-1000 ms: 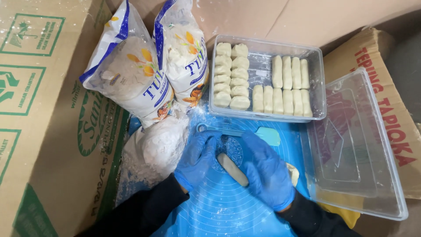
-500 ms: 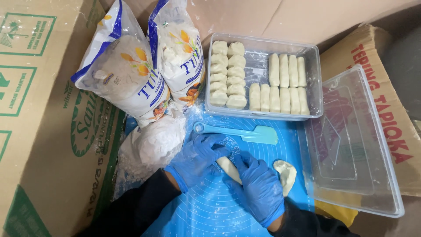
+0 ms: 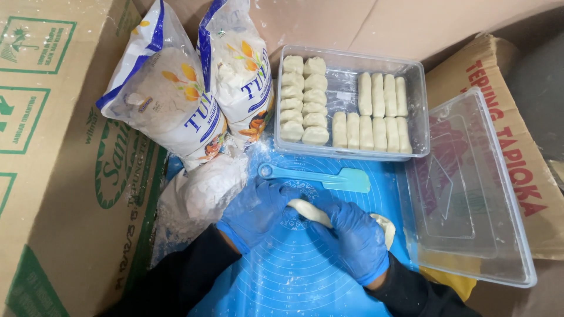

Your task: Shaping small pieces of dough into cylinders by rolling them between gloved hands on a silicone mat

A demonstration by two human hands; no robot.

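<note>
A roll of pale dough lies on the blue silicone mat, near the middle of the mat's width and a little below its far edge. Both gloved hands press on it: the left hand lies over its left end with the fingers spread flat, and the right hand covers its right end, fingers curved down over the dough. Only the stretch of dough between the two hands shows. A second lump of dough lies just beside the right hand, toward the mat's right edge.

A light blue scraper lies across the mat just beyond the hands, its round handle end to the left and its broad blade to the right.

At the mat's far edge stands a clear plastic container. It holds shaped dough pieces: two columns of short, plump pieces on the left, and longer finger-shaped pieces standing side by side in two rows on the right. Part of the container's floor between the groups is bare. Its clear lid lies upturned off the mat's right edge, resting on a brown cardboard sheet.

Off the mat's far left corner two white flour bags with blue trim lean side by side. Below them, at the mat's left edge, sits a clear plastic bag of white flour, close to the left hand. A large cardboard box with green print fills the left side.
</note>
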